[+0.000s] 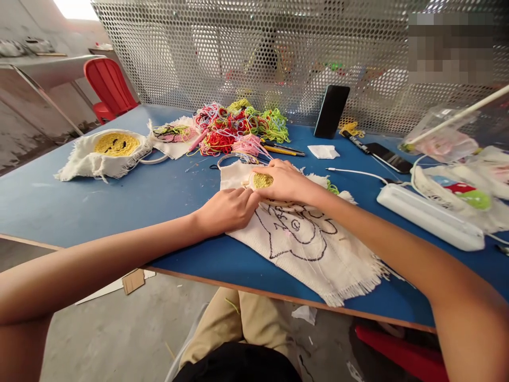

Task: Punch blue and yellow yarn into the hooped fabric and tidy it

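A cream cloth (296, 260) with a dark line drawing and frayed edges lies across the table's front edge. Part of it is stretched in a small embroidery hoop (278, 202), where a patch of yellow stitching (262, 180) shows. My right hand (286, 180) lies over the hoop, its thumb and fingers bent around the yellow patch and gripping the rim. At the hoop's left side, my left hand (234, 208) is closed, its fingertips pinched against the rim near a small pale fitting. My hands cover much of the hoop.
Tangled coloured yarn (238, 127) lies behind the hoop, with a yellow cutter (284, 149) nearby. To the left sits a cloth with a yellow smiley (115, 143). A phone (332, 111) leans on the perforated metal screen (199, 58). A white lamp-like bar (429, 216) lies right.
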Motion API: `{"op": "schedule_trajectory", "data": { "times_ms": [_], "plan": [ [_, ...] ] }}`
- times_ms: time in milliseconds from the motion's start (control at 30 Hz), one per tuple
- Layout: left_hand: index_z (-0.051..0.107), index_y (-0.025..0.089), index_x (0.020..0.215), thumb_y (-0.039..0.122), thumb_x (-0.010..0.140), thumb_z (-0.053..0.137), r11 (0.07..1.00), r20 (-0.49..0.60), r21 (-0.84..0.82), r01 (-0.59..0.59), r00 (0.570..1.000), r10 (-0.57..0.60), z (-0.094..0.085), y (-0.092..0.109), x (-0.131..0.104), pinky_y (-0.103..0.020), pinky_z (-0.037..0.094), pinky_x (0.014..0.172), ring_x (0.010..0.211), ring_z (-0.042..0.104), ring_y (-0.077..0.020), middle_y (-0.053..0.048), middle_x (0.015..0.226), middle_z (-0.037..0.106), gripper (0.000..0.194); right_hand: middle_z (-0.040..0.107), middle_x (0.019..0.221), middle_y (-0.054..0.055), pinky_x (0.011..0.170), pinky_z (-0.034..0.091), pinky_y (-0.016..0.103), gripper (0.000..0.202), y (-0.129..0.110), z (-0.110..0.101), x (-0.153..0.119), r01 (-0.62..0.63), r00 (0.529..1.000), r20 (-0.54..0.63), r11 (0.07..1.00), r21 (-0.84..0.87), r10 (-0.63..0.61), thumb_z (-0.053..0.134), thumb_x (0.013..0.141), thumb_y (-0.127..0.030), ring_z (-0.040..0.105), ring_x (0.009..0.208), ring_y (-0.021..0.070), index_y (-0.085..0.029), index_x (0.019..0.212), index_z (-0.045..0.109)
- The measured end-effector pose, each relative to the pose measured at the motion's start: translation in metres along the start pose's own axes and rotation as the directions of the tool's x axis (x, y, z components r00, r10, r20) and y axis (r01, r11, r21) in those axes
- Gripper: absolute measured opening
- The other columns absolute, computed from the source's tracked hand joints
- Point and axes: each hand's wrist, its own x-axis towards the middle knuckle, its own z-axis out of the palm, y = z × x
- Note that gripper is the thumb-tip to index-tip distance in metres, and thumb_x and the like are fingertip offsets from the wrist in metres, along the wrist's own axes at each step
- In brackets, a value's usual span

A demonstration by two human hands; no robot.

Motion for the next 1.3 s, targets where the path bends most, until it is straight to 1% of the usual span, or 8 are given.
{"op": "schedule_trajectory", "data": {
  "times_ms": [233, 367, 533, 700, 833, 1033, 1200, 1300],
  "plan": [
    [0.046, 0.016, 0.071, 0.026, 0.089, 0.041, 0.995, 0.069, 0.069, 0.068, 0.995, -0.072, -0.004, -0.006, -0.001, -0.025, 0.031, 0.044, 0.051, 0.053, -0.0127, 0.000, 0.060, 0.055, 0.022, 0.047, 0.114, 0.012, 0.088, 0.037, 0.046, 0.072, 0.002, 0.003, 0.000, 0.005, 1.000, -0.016, 1.000, 0.006, -0.004, 0.050, 0.065, -0.067, 0.042, 0.110, 0.0344, -0.036, 0.130, 0.044],
    [0.047, 0.016, 0.068, 0.031, 0.090, 0.042, 0.993, 0.021, 0.036, 0.114, 0.993, -0.115, -0.004, -0.009, -0.003, -0.024, 0.026, 0.041, 0.046, 0.049, -0.0108, 0.002, 0.053, 0.052, 0.026, 0.047, 0.114, 0.013, 0.090, 0.036, 0.046, 0.074, 0.004, 0.001, 0.001, 0.028, 1.000, -0.013, 0.999, 0.025, -0.028, 0.049, 0.066, -0.069, 0.043, 0.110, 0.0345, -0.035, 0.131, 0.043],
    [0.050, 0.016, 0.071, 0.025, 0.087, 0.046, 0.992, -0.041, 0.124, 0.007, 0.999, -0.002, -0.008, -0.008, -0.004, -0.026, 0.027, 0.045, 0.052, 0.050, -0.0120, 0.000, 0.058, 0.054, 0.018, 0.049, 0.112, 0.012, 0.091, 0.035, 0.046, 0.077, 0.007, -0.004, 0.003, 0.030, 0.999, 0.035, 0.999, 0.028, -0.031, 0.050, 0.064, -0.071, 0.045, 0.110, 0.0346, -0.035, 0.131, 0.044],
    [0.056, 0.015, 0.090, 0.024, 0.085, 0.047, 0.981, -0.069, 0.174, -0.080, 0.993, 0.094, -0.009, -0.008, -0.006, -0.028, 0.029, 0.047, 0.055, 0.050, -0.0115, 0.000, 0.060, 0.054, 0.014, 0.054, 0.108, 0.013, 0.089, 0.037, 0.043, 0.077, 0.010, -0.009, 0.003, 0.025, 0.997, 0.075, 0.999, 0.047, -0.029, 0.048, 0.064, -0.073, 0.048, 0.108, 0.0330, -0.031, 0.129, 0.047],
    [0.055, 0.016, 0.097, 0.026, 0.086, 0.046, 0.986, -0.065, 0.154, -0.057, 0.996, 0.068, -0.008, -0.010, -0.007, -0.027, 0.028, 0.047, 0.056, 0.049, -0.0111, 0.001, 0.062, 0.055, 0.017, 0.053, 0.111, 0.013, 0.089, 0.037, 0.044, 0.077, 0.009, -0.010, 0.002, 0.021, 0.997, 0.075, 0.999, 0.050, -0.025, 0.048, 0.065, -0.071, 0.048, 0.109, 0.0331, -0.031, 0.131, 0.045],
    [0.055, 0.017, 0.076, 0.030, 0.084, 0.049, 0.972, -0.083, 0.226, -0.069, 0.993, 0.090, -0.009, -0.011, -0.004, -0.028, 0.027, 0.046, 0.053, 0.046, -0.0121, 0.000, 0.059, 0.052, 0.017, 0.053, 0.112, 0.013, 0.090, 0.037, 0.044, 0.077, 0.010, -0.009, 0.003, 0.019, 0.998, 0.065, 0.997, 0.069, -0.023, 0.050, 0.063, -0.070, 0.048, 0.109, 0.0334, -0.032, 0.130, 0.046],
    [0.057, 0.017, 0.098, 0.029, 0.084, 0.049, 0.967, -0.086, 0.230, -0.113, 0.987, 0.135, -0.013, -0.013, -0.006, -0.028, 0.026, 0.046, 0.054, 0.046, -0.0116, 0.000, 0.064, 0.054, 0.020, 0.053, 0.111, 0.012, 0.088, 0.038, 0.043, 0.074, 0.012, -0.007, 0.004, 0.018, 0.998, 0.060, 0.997, 0.078, -0.023, 0.049, 0.064, -0.070, 0.049, 0.107, 0.0324, -0.034, 0.129, 0.047],
    [0.056, 0.018, 0.085, 0.028, 0.083, 0.049, 0.978, -0.092, 0.200, -0.059, 0.993, 0.078, -0.012, -0.014, -0.006, -0.028, 0.025, 0.046, 0.055, 0.046, -0.0116, -0.001, 0.065, 0.054, 0.013, 0.054, 0.108, 0.012, 0.087, 0.039, 0.042, 0.073, 0.011, -0.006, 0.004, 0.017, 0.998, 0.055, 0.998, 0.067, -0.021, 0.051, 0.064, -0.067, 0.049, 0.106, 0.0322, -0.034, 0.129, 0.047]
  ]
}}
